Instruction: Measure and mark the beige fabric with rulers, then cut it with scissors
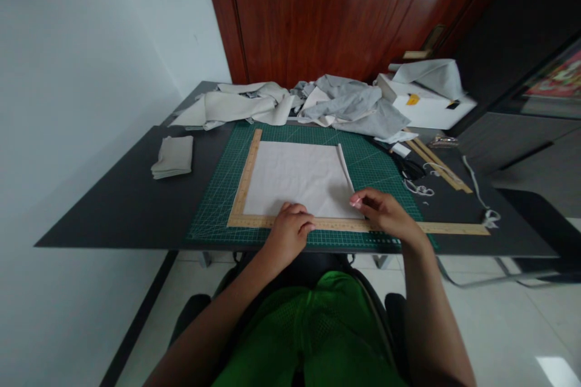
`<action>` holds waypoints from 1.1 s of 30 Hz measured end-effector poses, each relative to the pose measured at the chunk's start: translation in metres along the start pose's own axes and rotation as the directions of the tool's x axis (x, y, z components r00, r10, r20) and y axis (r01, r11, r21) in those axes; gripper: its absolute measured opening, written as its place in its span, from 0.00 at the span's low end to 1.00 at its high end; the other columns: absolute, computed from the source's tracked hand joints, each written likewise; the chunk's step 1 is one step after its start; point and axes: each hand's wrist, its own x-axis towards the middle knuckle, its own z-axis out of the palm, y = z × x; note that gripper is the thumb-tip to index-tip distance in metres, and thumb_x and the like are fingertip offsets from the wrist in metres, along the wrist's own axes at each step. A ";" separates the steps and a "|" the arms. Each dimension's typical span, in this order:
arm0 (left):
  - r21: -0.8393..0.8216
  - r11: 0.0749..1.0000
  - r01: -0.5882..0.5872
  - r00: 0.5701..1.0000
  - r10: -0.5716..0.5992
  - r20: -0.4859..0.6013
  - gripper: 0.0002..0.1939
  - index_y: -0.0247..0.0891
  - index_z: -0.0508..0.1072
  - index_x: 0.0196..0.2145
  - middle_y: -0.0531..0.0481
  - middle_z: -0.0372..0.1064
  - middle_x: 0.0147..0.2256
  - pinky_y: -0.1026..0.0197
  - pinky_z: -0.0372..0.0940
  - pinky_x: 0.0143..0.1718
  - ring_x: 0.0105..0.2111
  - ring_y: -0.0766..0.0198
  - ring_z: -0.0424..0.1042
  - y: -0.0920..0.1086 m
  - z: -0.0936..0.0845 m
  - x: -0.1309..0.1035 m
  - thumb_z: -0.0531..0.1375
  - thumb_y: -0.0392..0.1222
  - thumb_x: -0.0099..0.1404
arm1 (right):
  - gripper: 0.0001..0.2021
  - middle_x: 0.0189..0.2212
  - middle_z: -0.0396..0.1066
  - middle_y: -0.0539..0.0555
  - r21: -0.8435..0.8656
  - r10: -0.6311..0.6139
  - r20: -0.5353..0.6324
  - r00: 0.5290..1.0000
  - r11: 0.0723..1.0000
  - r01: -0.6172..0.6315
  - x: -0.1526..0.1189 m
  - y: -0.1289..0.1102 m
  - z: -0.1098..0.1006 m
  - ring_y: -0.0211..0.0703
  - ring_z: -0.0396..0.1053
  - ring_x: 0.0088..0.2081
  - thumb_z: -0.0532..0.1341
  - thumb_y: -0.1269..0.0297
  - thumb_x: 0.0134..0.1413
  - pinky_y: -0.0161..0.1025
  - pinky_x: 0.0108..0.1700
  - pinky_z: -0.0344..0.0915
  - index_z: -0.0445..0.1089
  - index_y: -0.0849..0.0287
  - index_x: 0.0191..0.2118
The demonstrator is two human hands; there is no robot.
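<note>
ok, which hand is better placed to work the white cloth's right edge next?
Right, I'd say: the right hand is at that edge of the white cloth, toward its near end. The left hand is over the wooden ruler, farther left.

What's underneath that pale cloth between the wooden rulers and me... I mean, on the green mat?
The green cutting mat shows around the pale cloth, so it appears to continue underneath. Anything else beneath the cloth is covered and can't be seen.
</note>
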 end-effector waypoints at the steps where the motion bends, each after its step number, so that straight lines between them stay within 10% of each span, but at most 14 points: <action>1: 0.002 1.000 -0.002 1.000 0.002 0.000 0.08 0.42 0.82 0.33 0.50 0.75 0.37 0.52 0.64 0.48 0.41 0.57 0.71 0.000 0.000 0.000 0.64 0.32 0.68 | 0.11 0.38 0.75 0.53 0.023 0.016 0.025 1.000 1.000 -0.016 0.000 -0.001 0.002 0.46 0.72 0.39 0.67 0.54 0.58 0.43 0.42 0.69 0.75 0.55 0.41; 6: -0.006 1.000 -0.025 1.000 0.025 -0.011 0.09 0.42 0.82 0.34 0.51 0.75 0.37 0.52 0.64 0.48 0.40 0.57 0.71 -0.002 0.001 0.000 0.64 0.31 0.68 | 0.11 0.36 0.74 0.52 -0.008 0.067 0.148 0.987 0.998 -0.066 0.003 -0.006 0.011 0.45 0.70 0.37 0.67 0.54 0.58 0.41 0.40 0.67 0.73 0.55 0.40; 20: -0.003 1.000 -0.013 1.000 0.013 -0.016 0.07 0.41 0.82 0.35 0.50 0.76 0.39 0.52 0.65 0.48 0.41 0.57 0.71 -0.002 0.000 0.001 0.66 0.30 0.66 | 0.15 0.33 0.74 0.50 0.082 0.072 0.027 0.997 0.994 -0.074 0.002 0.014 0.001 0.45 0.72 0.35 0.59 0.52 0.67 0.43 0.41 0.69 0.67 0.53 0.54; 33: -0.014 0.999 -0.044 0.999 0.043 -0.032 0.07 0.41 0.82 0.32 0.50 0.76 0.37 0.52 0.65 0.47 0.41 0.57 0.71 -0.006 0.002 0.002 0.67 0.30 0.66 | 0.09 0.35 0.77 0.53 -0.104 0.021 0.104 0.994 0.995 -0.010 -0.010 0.015 -0.014 0.45 0.72 0.37 0.60 0.57 0.67 0.42 0.40 0.65 0.75 0.54 0.40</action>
